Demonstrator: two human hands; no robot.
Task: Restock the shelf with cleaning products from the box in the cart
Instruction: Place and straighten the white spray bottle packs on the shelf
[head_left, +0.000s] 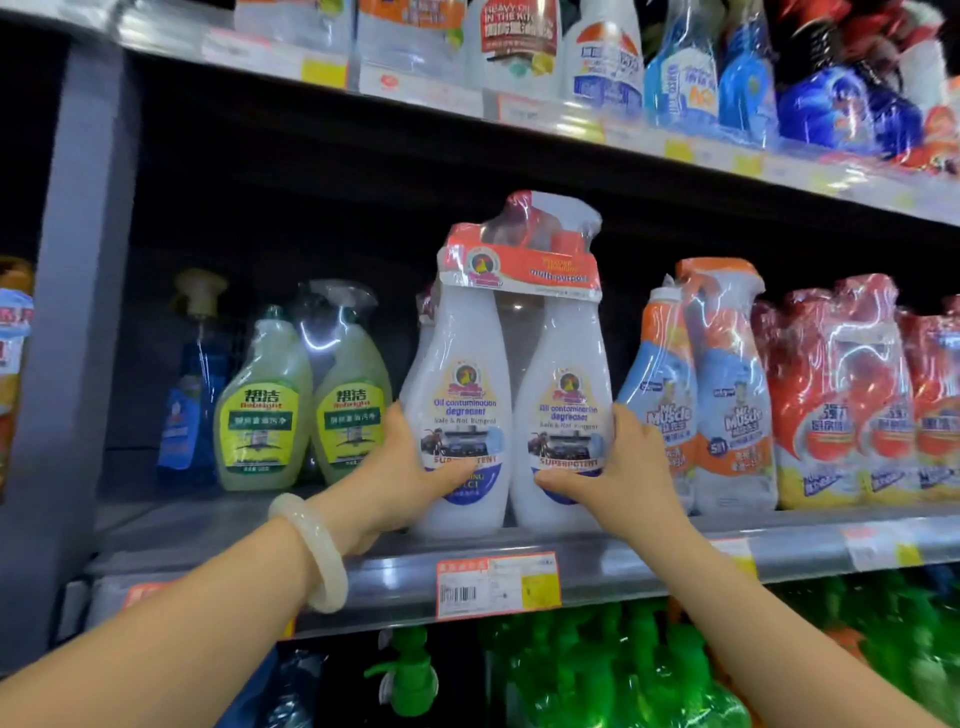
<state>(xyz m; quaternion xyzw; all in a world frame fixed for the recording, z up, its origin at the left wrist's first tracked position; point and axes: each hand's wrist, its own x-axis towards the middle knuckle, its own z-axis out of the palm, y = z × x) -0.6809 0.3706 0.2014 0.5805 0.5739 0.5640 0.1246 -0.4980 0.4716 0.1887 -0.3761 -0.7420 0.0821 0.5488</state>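
A shrink-wrapped twin pack of white degreaser spray bottles (511, 374) with an orange-red header stands on the front of the middle shelf (649, 556). My left hand (410, 467) grips the pack's lower left side, thumb across the left bottle's label. My right hand (623, 467) grips its lower right side, thumb on the right bottle's label. A pale bangle (311, 551) sits on my left wrist. The box and the cart are out of view.
Left of the pack stand two green Bebright bottles (306, 410) and a blue pump bottle (192, 395), with a gap between. Right of it are Mr Muscle packs (706, 395) and red-wrapped packs (852, 400). Spray bottles line the upper shelf; green bottles (623, 670) fill the lower one.
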